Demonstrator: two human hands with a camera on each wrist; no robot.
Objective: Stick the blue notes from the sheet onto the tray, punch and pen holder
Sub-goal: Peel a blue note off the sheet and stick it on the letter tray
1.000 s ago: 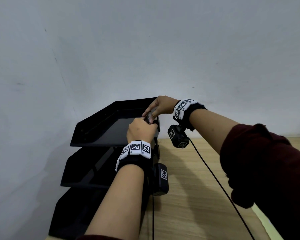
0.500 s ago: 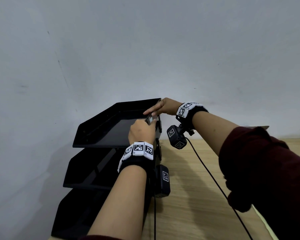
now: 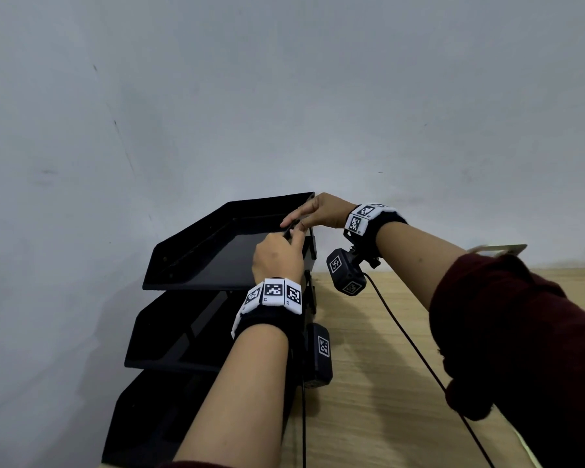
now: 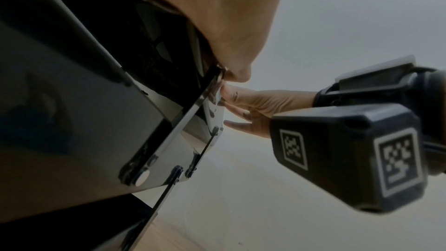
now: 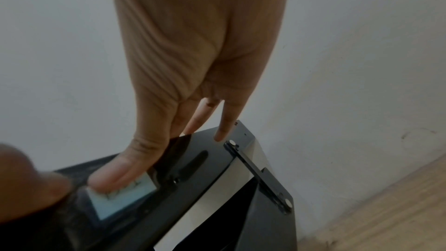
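Note:
A black three-tier tray [image 3: 183, 244] stands against the wall on the left. In the right wrist view a small blue note [image 5: 125, 198] lies on the outer right side wall of the top tray [image 5: 217, 169]. My right hand [image 5: 181, 45] presses it flat with the thumb, and the other fingers stretch out along the wall. From the head view the right hand [image 3: 313, 214] reaches over the rim. My left hand [image 3: 277, 255] sits just in front of it, fingers curled over the same wall's rim [image 4: 96, 102]. The sheet, punch and pen holder are out of view.
The two lower tiers [image 3: 169, 332] jut forward under my left forearm. The wooden table [image 3: 385, 366] spreads out to the right of the tray, crossed by a black cable [image 3: 402, 332]. A plain grey wall stands close behind.
My right hand has sunk from an arched pose to a flatter one along the tray wall. The pale piece seen between the hands is now covered. The left hand has barely moved.

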